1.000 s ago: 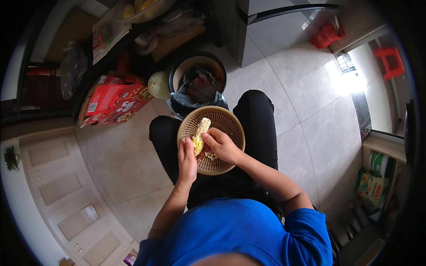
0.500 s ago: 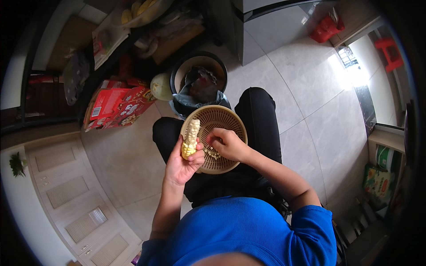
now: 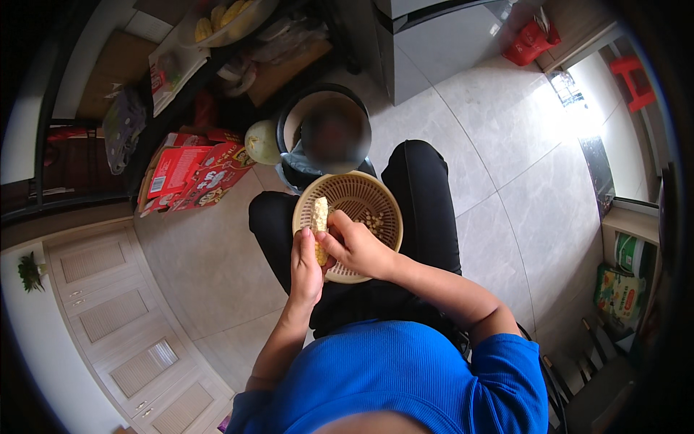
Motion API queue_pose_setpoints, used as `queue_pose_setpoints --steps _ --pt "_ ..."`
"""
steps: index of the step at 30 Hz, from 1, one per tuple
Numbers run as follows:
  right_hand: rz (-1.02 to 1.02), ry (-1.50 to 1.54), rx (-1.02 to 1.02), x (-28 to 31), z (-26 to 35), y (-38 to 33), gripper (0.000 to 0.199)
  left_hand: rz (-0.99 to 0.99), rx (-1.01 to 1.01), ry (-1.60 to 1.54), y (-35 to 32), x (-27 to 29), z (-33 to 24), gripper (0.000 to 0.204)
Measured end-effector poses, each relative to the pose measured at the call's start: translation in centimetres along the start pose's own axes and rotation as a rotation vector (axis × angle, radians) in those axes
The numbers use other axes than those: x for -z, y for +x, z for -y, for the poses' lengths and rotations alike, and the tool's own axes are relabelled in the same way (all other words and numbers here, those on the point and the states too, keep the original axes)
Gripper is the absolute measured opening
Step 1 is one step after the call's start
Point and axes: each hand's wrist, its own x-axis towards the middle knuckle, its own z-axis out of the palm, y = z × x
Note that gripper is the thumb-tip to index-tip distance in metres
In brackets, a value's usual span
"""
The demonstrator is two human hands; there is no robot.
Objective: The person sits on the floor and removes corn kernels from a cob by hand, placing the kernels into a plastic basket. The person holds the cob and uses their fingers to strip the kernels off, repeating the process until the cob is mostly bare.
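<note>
My left hand (image 3: 308,271) is wrapped round the lower part of a corn cob (image 3: 321,211), which stands tilted up over a tan plastic basket (image 3: 394,205). The cob's upper part is pale and stripped, while yellow kernels show lower down between my hands. Against the cob's right side press the curled fingers and thumb of my right hand (image 3: 365,251). Loose kernels (image 3: 374,221) lie in the basket, to the right of the cob. The basket rests on my lap, between my black-trousered thighs.
Just beyond the basket stands a bin (image 3: 361,116) with a dark liner. A pale green round gourd or melon (image 3: 262,142) and a red carton (image 3: 195,173) sit left of it. More corn (image 3: 217,20) lies in a bowl on the upper-left shelf. Grey tiles (image 3: 499,145) cover the floor.
My right hand has moved left from over the basket onto the cob. My left hand has turned, bringing the cob more upright. The loose kernels now show farther right in the basket.
</note>
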Motion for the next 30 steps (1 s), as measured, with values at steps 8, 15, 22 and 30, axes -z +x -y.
queue_pose_setpoints --steps 8,15,22,30 --pt "0.080 -0.032 0.028 0.4 1.0 0.1 0.029 -0.245 -0.267 0.146 0.9 0.0 2.3 0.037" --pt "0.068 0.092 -0.084 0.7 0.9 -0.1 0.029 -0.090 -0.122 0.129 0.0 -0.2 0.6 0.038" --pt "0.116 0.436 -0.104 1.9 -0.9 0.5 0.025 0.072 0.166 -0.313 -0.1 -0.9 -3.2 0.049" --pt "0.157 0.378 0.000 2.2 0.0 0.1 0.032 0.275 0.315 -0.343 0.2 0.3 -3.4 0.050"
